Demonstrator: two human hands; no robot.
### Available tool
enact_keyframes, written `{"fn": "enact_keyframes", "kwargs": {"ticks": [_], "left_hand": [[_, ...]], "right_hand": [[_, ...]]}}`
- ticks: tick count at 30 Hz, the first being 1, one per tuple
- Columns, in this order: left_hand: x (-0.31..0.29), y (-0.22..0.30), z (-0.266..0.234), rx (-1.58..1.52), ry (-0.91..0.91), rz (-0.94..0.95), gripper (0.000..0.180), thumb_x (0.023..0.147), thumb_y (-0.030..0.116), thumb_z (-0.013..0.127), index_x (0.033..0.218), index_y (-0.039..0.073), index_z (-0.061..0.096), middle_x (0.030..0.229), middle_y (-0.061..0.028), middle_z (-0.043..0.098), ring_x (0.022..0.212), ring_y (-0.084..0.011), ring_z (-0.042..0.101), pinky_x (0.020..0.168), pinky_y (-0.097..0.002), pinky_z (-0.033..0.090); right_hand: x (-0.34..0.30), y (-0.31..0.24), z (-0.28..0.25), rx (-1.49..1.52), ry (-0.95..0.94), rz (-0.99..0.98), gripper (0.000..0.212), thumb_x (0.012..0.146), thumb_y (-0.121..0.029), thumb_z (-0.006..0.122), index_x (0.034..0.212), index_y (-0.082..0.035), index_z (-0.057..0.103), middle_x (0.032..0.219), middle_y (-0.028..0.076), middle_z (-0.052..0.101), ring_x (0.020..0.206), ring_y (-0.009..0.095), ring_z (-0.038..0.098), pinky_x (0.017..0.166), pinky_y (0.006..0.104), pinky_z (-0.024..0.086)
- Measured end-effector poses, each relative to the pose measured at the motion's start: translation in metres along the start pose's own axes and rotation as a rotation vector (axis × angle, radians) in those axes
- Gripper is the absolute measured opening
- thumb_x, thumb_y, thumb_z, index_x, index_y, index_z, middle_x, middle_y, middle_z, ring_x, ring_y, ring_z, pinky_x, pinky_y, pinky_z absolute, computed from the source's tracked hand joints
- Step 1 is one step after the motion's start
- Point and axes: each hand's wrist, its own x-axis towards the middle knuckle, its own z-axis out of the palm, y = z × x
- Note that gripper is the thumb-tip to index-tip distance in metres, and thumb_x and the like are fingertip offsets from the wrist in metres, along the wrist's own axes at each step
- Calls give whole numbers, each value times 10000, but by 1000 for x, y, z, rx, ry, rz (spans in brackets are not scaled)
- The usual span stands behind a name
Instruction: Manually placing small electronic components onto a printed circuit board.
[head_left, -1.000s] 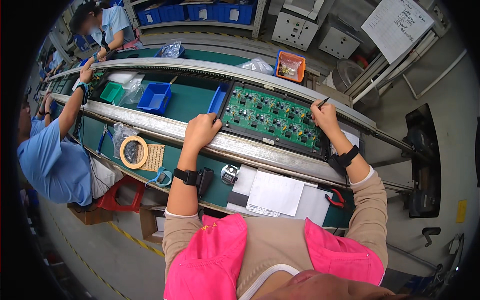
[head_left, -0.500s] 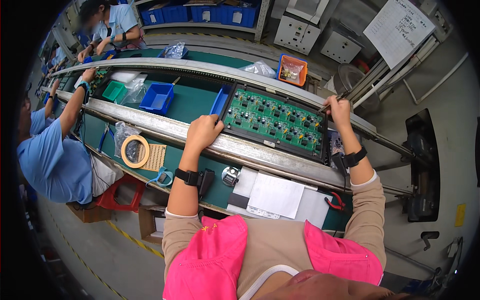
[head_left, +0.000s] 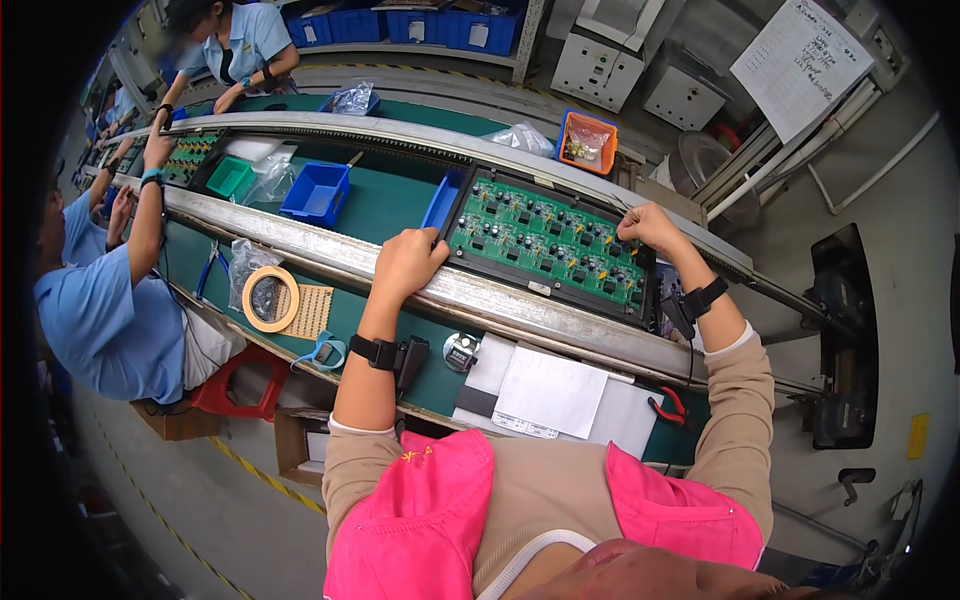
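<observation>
A green circuit board panel (head_left: 550, 235) lies in a black carrier frame (head_left: 500, 272) between the rails of the line. Rows of black chips, capacitors and small yellow parts cover it. My left hand (head_left: 408, 262) is closed around the frame's left edge, thumb towards the board. Over the panel's far right corner, my right hand (head_left: 652, 228) has its fingertips pinched together, close to the yellow parts. Anything between those fingertips is too small to make out.
A blue bin (head_left: 316, 194) and a green bin (head_left: 231, 177) stand left of the frame. Beyond the far rail is an orange bin (head_left: 586, 143). Nearer me lie white papers (head_left: 550, 390), red-handled pliers (head_left: 668, 405) and a tape roll (head_left: 270, 299). Co-workers (head_left: 115, 310) work at left.
My right hand has moved left from the frame's right edge to over the board's far right corner. My left hand has stayed on the frame. Co-workers' arms at left have shifted.
</observation>
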Motion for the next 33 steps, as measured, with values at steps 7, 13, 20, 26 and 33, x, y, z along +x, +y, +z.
{"fn": "enact_keyframes", "kwargs": {"ticks": [7, 13, 20, 26, 33], "left_hand": [[1, -2, 1, 5, -25, 2, 303, 824, 280, 514, 772, 7, 633, 759, -219, 620, 737, -393, 599, 693, -467, 482], [1, -1, -1, 10, -30, 14, 305, 824, 290, 512, 781, 16, 640, 766, -215, 624, 741, -389, 602, 696, -464, 486], [1, 1, -2, 18, -36, 23, 306, 819, 294, 513, 783, 18, 641, 773, -213, 628, 743, -387, 605, 699, -461, 489], [-2, -1, 0, 14, -25, -23, 289, 815, 277, 524, 804, 13, 641, 766, -212, 620, 745, -388, 597, 692, -447, 478], [0, -1, 1, 13, -5, -4, 293, 813, 273, 517, 777, 6, 634, 771, -211, 629, 745, -388, 605, 702, -462, 488]], "right_hand": [[4, -5, 5, -128, -7, 48, 107, 648, -35, 715, 722, 17, 658, 667, 54, 643, 612, 111, 582, 590, 255, 472], [3, 4, 3, -41, 12, 38, 110, 660, -31, 725, 727, 25, 656, 680, 60, 649, 619, 115, 590, 597, 255, 479], [-1, 7, -1, -6, 15, 30, 126, 669, -45, 733, 745, 24, 660, 688, 54, 649, 617, 113, 588, 592, 252, 476], [-19, -18, -3, 130, 36, 81, 134, 699, -79, 714, 761, 26, 659, 650, 3, 603, 562, 80, 523, 532, 236, 427], [-58, -14, 9, 82, 84, -49, 115, 708, -76, 679, 768, 19, 657, 634, -6, 589, 543, 75, 504, 510, 236, 409]]}}
